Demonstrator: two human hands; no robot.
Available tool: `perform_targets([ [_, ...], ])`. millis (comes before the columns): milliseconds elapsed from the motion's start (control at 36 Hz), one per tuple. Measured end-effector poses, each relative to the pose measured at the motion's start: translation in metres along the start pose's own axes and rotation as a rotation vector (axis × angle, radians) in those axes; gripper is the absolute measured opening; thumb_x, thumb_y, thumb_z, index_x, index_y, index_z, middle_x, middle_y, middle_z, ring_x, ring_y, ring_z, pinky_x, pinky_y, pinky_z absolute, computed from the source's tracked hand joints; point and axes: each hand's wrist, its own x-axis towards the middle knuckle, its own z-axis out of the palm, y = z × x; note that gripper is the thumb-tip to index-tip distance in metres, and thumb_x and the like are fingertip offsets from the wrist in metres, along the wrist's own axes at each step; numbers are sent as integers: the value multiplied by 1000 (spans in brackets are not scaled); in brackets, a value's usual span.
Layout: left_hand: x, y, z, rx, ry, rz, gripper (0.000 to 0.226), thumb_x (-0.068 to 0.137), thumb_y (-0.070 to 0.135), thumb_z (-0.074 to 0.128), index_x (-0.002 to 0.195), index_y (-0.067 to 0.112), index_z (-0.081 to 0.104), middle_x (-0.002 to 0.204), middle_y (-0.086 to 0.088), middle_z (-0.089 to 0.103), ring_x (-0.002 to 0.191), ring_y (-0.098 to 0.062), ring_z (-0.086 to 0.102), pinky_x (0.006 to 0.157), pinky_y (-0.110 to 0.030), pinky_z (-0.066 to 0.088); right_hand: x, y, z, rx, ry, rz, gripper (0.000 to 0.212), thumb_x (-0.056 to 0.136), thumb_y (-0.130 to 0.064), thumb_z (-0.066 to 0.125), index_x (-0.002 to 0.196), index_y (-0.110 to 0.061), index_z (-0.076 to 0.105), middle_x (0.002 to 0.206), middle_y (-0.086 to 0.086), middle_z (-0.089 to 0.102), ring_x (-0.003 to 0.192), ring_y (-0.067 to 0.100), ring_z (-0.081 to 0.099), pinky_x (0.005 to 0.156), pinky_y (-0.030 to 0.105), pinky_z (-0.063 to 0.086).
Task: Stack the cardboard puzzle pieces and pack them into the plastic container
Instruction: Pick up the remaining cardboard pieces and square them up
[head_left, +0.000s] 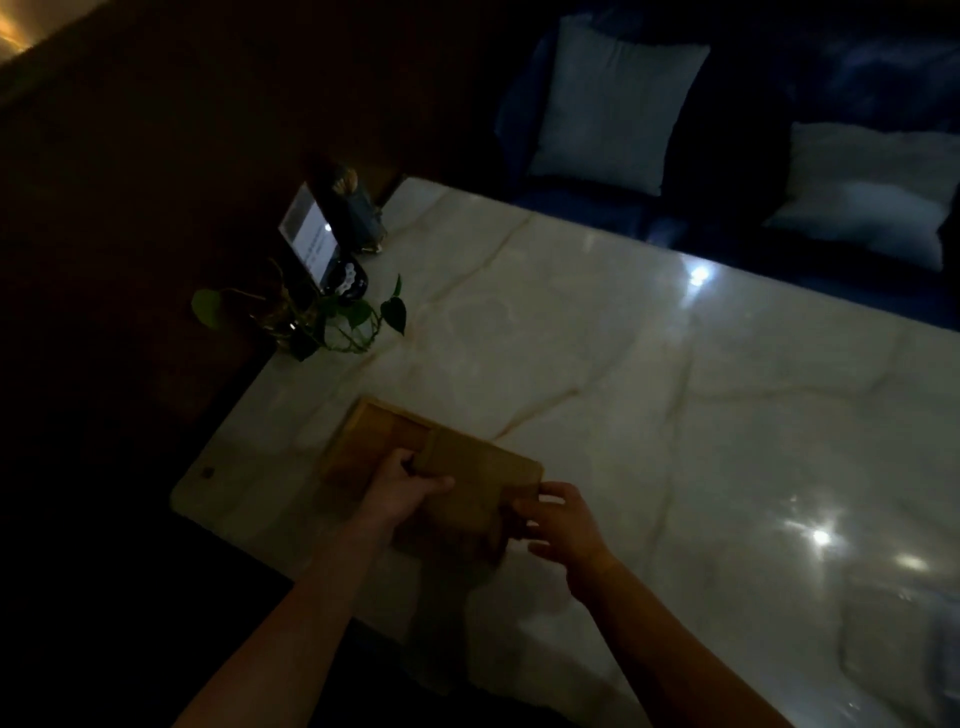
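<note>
Low in the dim frame, left of centre, my left hand (402, 488) and right hand (558, 525) grip opposite edges of a brown cardboard stack (467, 493), held over the tray (363, 441) on the marble tabletop (675, 389).

Between the left hand (402, 488) and the right hand (563, 519) the space is filled by a brown cardboard stack (467, 493), gripped on both sides. Just beyond the left hand a shallow tray (371, 434) lies flat. Farther beyond it, at the table (675, 415) corner, passage is blocked by a plant (311, 317) and a card stand (309, 239). To the right of the right hand the marble is left open.
</note>
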Motion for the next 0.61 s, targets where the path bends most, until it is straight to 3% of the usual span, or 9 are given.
perform_targets([
  [56, -15, 0, 16, 25, -30, 33, 43, 70, 15, 85, 100, 18, 54, 89, 5, 64, 74, -5, 60, 51, -17, 46, -9, 4, -19, 4, 29, -13, 41, 86, -9, 70, 120, -11, 47, 96, 15, 63, 74, 26, 61, 61, 30, 43],
  [139, -37, -3, 43, 43, -79, 50, 42, 70, 20, 85, 101, 19, 57, 93, 2, 66, 83, -13, 63, 64, -28, 51, -21, 14, -50, -21, 82, -42, 38, 87, -12, 71, 118, -14, 49, 95, 10, 64, 77, 25, 63, 69, 35, 47],
  [222, -56, -4, 74, 35, -138, 35, 45, 69, 20, 86, 104, 17, 58, 100, -3, 67, 92, -22, 65, 75, -36, 55, -34, 30, -83, -69, 102, -82, 30, 88, -13, 70, 114, -11, 55, 93, 9, 67, 73, 22, 64, 66, 34, 48],
  [361, -85, -9, 127, 90, -198, 128, 48, 67, 14, 87, 103, 19, 55, 90, 6, 63, 79, -5, 59, 52, -9, 45, -59, 56, -141, -141, 153, -127, 17, 86, -11, 71, 99, -19, 62, 87, 5, 69, 71, 19, 66, 64, 31, 50],
  [444, -98, -15, 156, 201, -234, 192, 48, 66, 19, 88, 102, 16, 57, 92, 4, 65, 80, -7, 61, 54, -9, 45, -72, 71, -175, -158, 208, -165, 20, 83, -11, 73, 94, -25, 64, 88, 5, 71, 77, 20, 69, 65, 31, 51],
  [528, -110, -22, 184, 293, -266, 279, 44, 64, 23, 89, 94, 14, 58, 80, 5, 62, 70, -2, 58, 48, -6, 42, -84, 84, -205, -203, 284, -233, 23, 81, -9, 74, 91, -28, 65, 89, -1, 72, 71, 9, 70, 60, 21, 47],
  [611, -120, -28, 208, 363, -270, 390, 44, 64, 30, 89, 91, 16, 57, 87, 0, 64, 76, -10, 61, 60, -18, 47, -93, 95, -232, -238, 355, -312, 28, 79, -9, 76, 89, -32, 65, 89, -5, 73, 71, 4, 69, 61, 16, 48],
])
